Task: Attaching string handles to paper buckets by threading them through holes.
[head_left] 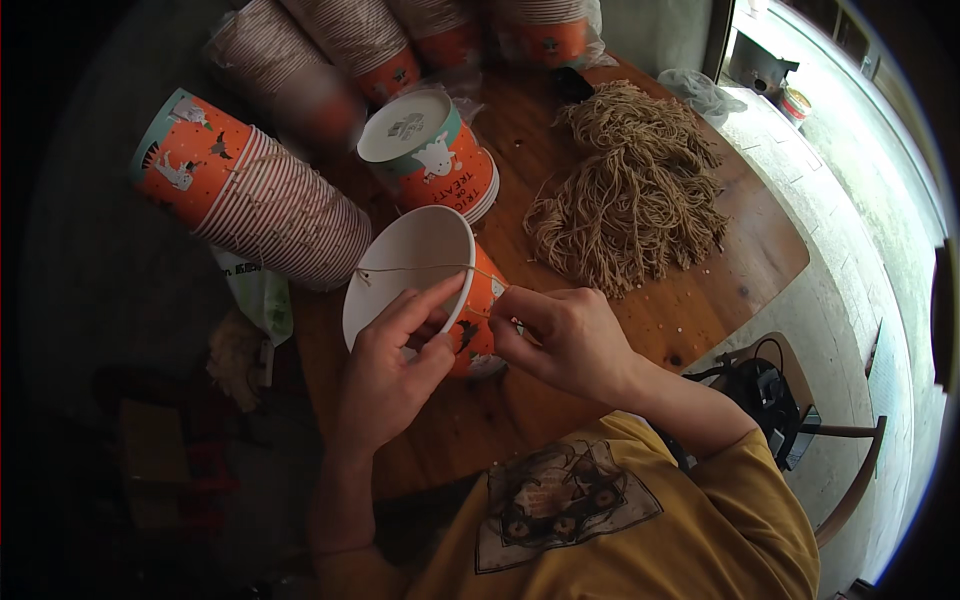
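An orange paper bucket point(410, 245) with a white inside and printed figures lies tilted on the table, its mouth toward me. My left hand point(392, 365) grips its near rim, with fingers reaching into the mouth and the index finger stretched along the edge. A thin cord point(420, 268) comes from a knot at a hole in the left wall and crosses the mouth to the right side. There my right hand point(560, 335) is closed in a pinch on the cord, against the outer wall; its fingertips are partly hidden.
A large heap of tan cords point(640, 190) lies to the right on the wooden table point(760, 250). Behind the bucket stand upside-down stacked buckets point(430, 150). A long nested stack point(250, 190) leans at left, and several wrapped stacks point(350, 40) line the back. A chair point(850, 480) stands at right.
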